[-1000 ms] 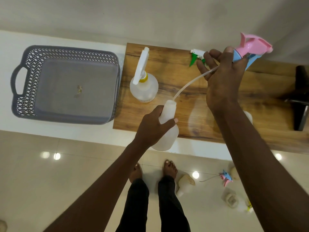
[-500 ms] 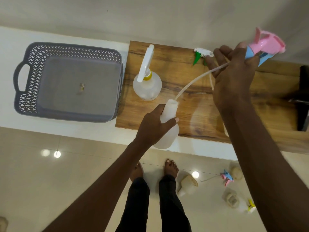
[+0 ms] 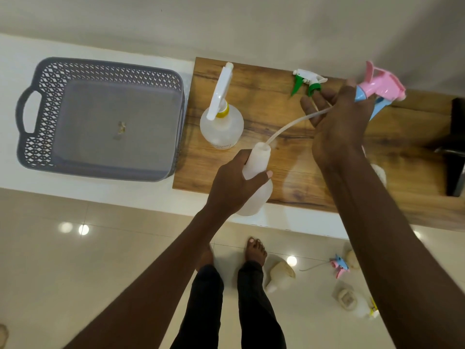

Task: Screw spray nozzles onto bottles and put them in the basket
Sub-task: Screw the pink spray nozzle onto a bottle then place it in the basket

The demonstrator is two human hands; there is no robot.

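A: What takes up the most room?

B: The white ledge along the wall, and on it the wooden board on the right. The grey basket sits on the ledge just beside the board's left edge, with only a small scrap on its floor.

A: And the bottles?

B: One clear bottle with a white and yellow nozzle stands upright on the board near the basket. The other, a white bottle, is off the surface in the left hand, tilted with its open neck pointing up and right. The fingers and thumb are wrapped round its upper body.

A: What is the right hand doing?

B: The right hand is raised over the board and grips the pink and blue nozzle at its collar with thumb and forefinger. The other fingers spread out loosely.

A: Is the nozzle on the bottle?

B: No, it is well apart from the neck. Only its thin tube runs down from the hand, with the lower end at the bottle's mouth.

A: Anything smaller?

B: A green and white nozzle lies on the board's far edge, just beyond the right fingers. On the floor lie further bottles and another pink and blue nozzle.
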